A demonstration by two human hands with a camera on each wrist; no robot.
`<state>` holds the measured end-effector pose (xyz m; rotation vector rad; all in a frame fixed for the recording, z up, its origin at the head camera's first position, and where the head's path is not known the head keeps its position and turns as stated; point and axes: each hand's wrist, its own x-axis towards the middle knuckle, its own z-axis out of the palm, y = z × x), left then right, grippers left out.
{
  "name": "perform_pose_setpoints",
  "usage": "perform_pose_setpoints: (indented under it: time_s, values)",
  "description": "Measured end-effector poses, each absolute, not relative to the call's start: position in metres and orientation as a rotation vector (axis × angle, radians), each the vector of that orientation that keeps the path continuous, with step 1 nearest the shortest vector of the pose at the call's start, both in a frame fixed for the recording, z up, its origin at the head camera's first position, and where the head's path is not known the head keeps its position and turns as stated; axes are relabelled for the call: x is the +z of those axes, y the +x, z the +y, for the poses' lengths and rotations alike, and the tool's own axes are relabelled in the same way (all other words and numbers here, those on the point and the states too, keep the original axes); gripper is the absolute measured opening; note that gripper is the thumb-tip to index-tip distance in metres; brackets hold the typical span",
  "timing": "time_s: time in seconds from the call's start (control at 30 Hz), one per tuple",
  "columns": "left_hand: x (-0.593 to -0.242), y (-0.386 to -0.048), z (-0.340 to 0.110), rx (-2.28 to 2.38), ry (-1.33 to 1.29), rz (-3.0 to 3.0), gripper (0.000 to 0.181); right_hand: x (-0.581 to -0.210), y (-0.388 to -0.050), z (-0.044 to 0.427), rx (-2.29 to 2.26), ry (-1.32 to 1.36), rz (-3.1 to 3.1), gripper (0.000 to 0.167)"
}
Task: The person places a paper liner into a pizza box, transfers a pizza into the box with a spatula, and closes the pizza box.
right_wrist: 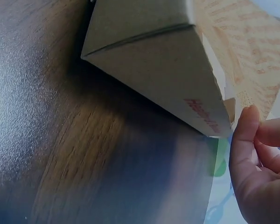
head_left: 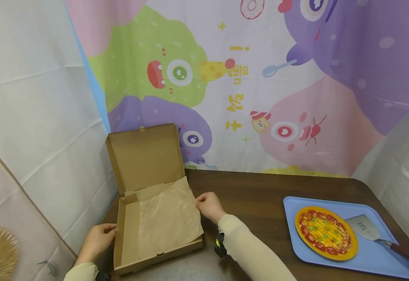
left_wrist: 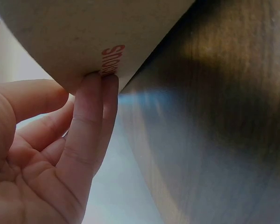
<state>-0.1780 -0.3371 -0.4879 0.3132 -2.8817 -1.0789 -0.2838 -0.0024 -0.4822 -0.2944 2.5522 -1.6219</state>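
Your left hand (head_left: 97, 240) presses straight fingers against the left wall of the box (head_left: 176, 251); keep that light. Farther, your right hand (head_left: 211, 207) pinches the right edge of the paper (head_left: 169, 218), askew across the box; best smooth it gently, clear of the far lid (head_left: 146, 160).

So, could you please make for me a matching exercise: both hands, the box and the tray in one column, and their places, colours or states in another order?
Column one:
1. Left hand
2. Right hand
3. Box
4. Tray

Column two:
A. Blue, under the pizza
B. At the right edge of the paper
C. Touching the box's left side
D. Brown, with its lid open

Pairs: 1-C, 2-B, 3-D, 4-A
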Motion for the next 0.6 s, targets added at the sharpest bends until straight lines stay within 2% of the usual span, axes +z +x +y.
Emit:
perform_pose_setpoints:
  time_s: [0.6]
  values:
    - [-0.4902, -0.1789, -0.3381, -1.106, 0.323, -2.874, 0.034, -0.4764, -0.2826, -0.0124, -1.377, -0.443, 2.669, 0.017]
